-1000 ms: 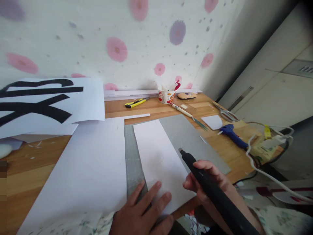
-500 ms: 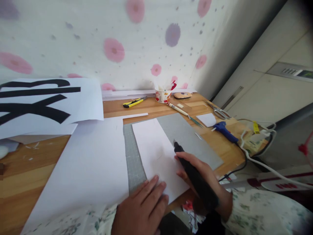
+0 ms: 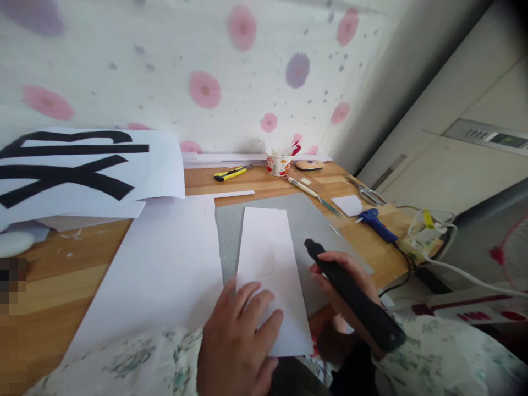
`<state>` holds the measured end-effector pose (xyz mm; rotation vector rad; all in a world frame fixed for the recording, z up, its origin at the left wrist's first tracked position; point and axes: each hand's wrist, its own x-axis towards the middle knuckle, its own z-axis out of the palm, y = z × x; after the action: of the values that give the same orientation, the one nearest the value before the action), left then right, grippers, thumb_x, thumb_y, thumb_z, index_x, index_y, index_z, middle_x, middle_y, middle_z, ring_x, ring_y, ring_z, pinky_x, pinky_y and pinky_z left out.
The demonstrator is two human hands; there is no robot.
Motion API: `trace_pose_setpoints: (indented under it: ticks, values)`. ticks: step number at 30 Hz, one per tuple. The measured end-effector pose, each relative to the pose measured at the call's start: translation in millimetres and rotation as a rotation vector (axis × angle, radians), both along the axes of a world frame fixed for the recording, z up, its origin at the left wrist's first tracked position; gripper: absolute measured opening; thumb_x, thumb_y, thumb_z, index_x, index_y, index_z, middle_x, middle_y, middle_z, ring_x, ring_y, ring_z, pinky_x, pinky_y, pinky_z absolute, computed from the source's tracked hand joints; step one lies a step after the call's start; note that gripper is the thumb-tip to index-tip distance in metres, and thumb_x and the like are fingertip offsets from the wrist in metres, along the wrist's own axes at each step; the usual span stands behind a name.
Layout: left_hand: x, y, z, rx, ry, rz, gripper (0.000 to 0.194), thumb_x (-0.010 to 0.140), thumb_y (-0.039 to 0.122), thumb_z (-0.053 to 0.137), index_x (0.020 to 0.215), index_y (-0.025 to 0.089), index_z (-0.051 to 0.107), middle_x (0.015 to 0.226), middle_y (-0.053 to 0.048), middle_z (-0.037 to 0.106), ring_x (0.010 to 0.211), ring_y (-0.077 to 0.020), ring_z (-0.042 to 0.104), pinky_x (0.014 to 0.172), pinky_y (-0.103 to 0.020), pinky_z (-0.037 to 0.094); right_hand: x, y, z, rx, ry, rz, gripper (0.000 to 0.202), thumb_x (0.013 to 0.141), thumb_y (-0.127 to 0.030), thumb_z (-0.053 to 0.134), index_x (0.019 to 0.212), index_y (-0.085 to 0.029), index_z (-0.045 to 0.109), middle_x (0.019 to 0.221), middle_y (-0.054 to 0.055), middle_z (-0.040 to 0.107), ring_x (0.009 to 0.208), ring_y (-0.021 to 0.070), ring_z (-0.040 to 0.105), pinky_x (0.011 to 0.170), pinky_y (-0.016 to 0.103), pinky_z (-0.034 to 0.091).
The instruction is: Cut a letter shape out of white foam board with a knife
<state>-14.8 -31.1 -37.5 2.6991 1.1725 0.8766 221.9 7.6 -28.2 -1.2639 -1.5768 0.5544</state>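
Observation:
A narrow white board (image 3: 272,242) lies on the grey cutting mat (image 3: 330,247), its near end reaching past the table's front edge. My left hand (image 3: 243,330) rests on its near left part with the fingers spread. My right hand (image 3: 346,275) is wrapped round a thick black utility knife (image 3: 350,297). The knife's tip points up and left over the mat, right of the board and apart from it; its blade is hard to make out. A large white sheet (image 3: 165,264) lies to the left, next to the mat.
Beyond the mat are a yellow cutter (image 3: 233,172), a patterned paper cup (image 3: 279,164), a mouse (image 3: 309,165) and a cream pen-like tool (image 3: 303,187). Scissors (image 3: 367,192) and a blue glue gun (image 3: 377,224) with cables lie right. A sheet with black lettering (image 3: 160,176) is at left.
The white board has turned on the mat so that it lies straighter, its far end shifted right. My right hand has moved the knife right, away from the board's edge.

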Motion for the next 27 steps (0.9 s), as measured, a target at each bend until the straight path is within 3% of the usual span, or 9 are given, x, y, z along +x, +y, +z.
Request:
trace_pose_setpoints:
  ticks: [3,6,9,13,16,19,23,25,27]
  values:
    - [0,3,-5.3,-0.061,0.151,0.065,0.058,0.067,0.05,0.072,0.121,0.031,0.061,0.141,-0.006,0.054,0.129,-0.0418,0.042,0.102,-0.067,0.034,4,22,-0.4,-0.009,0.028,-0.023,0.027,0.081,-0.026,0.067,0.106,-0.025,0.057,0.086,0.002,0.07,0.077,0.0208,0.068,0.069,0.035,0.055]
    - [-2,5,-4.4,-0.072,0.285,0.007,0.07,0.063,0.055,0.077,0.127,0.034,0.057,0.144,-0.004,0.051,0.131,-0.0413,0.044,0.099,-0.063,0.042,7,40,-6.9,-0.034,0.086,-0.02,0.027,0.081,-0.03,0.068,0.104,-0.026,0.057,0.085,0.001,0.067,0.074,0.0196,0.067,0.068,0.034,0.054]
    - [-4,8,-1.2,0.064,0.309,-0.053,0.052,0.072,0.051,0.072,0.12,0.033,0.063,0.136,0.001,0.06,0.121,-0.039,0.055,0.088,-0.058,0.053,9,50,-10.6,-0.035,0.103,0.011,0.025,0.083,-0.031,0.067,0.104,-0.026,0.056,0.085,0.001,0.066,0.074,0.0197,0.067,0.07,0.035,0.054]
    - [-1,6,1.6,0.279,0.252,-0.047,0.024,0.093,0.028,0.052,0.11,0.029,0.068,0.126,0.008,0.066,0.112,-0.0287,0.064,0.083,-0.043,0.057,12,64,-5.5,0.062,-0.076,0.081,0.021,0.09,-0.032,0.057,0.109,-0.026,0.053,0.097,0.005,0.067,0.086,0.0208,0.067,0.078,0.037,0.053]
    - [4,-2,6.8,0.321,0.191,-0.067,0.03,0.098,0.023,0.042,0.109,0.03,0.069,0.124,0.011,0.067,0.115,-0.0221,0.062,0.095,-0.036,0.051,16,84,-1.2,0.104,-0.235,0.18,0.023,0.087,-0.028,0.056,0.109,-0.025,0.053,0.099,0.005,0.066,0.086,0.0211,0.066,0.08,0.037,0.052]
    - [-2,-9,18.6,0.336,0.07,-0.139,0.035,0.101,0.023,0.036,0.106,0.029,0.07,0.12,0.012,0.069,0.127,-0.0203,0.052,0.114,-0.039,0.032,19,105,-1.3,0.088,-0.273,0.172,0.026,0.084,-0.028,0.058,0.109,-0.023,0.053,0.097,0.007,0.066,0.084,0.0234,0.064,0.078,0.039,0.05]
    - [-53,5,43.3,0.208,0.246,-0.319,0.036,0.1,0.019,0.034,0.12,0.028,0.063,0.128,0.004,0.066,0.135,-0.02,0.043,0.116,-0.042,0.029,20,114,-4.1,0.066,-0.287,0.144,0.029,0.081,-0.028,0.057,0.11,-0.023,0.052,0.097,0.008,0.066,0.08,0.0237,0.063,0.074,0.039,0.05]
    - [-95,26,53.2,0.161,0.327,-0.274,0.042,0.098,0.017,0.032,0.128,0.031,0.057,0.131,0.002,0.063,0.133,-0.0202,0.046,0.114,-0.045,0.031,20,108,-4.6,0.057,-0.298,0.151,0.028,0.08,-0.029,0.058,0.107,-0.023,0.052,0.094,0.007,0.066,0.079,0.0234,0.063,0.073,0.038,0.049]
    - [-134,53,57.5,0.158,0.405,-0.118,0.047,0.093,0.011,0.033,0.124,0.033,0.06,0.131,0.001,0.063,0.13,-0.0218,0.05,0.111,-0.047,0.035,19,98,-4.3,0.048,-0.306,0.156,0.027,0.081,-0.03,0.058,0.106,-0.022,0.053,0.092,0.007,0.067,0.078,0.0229,0.063,0.072,0.036,0.049]
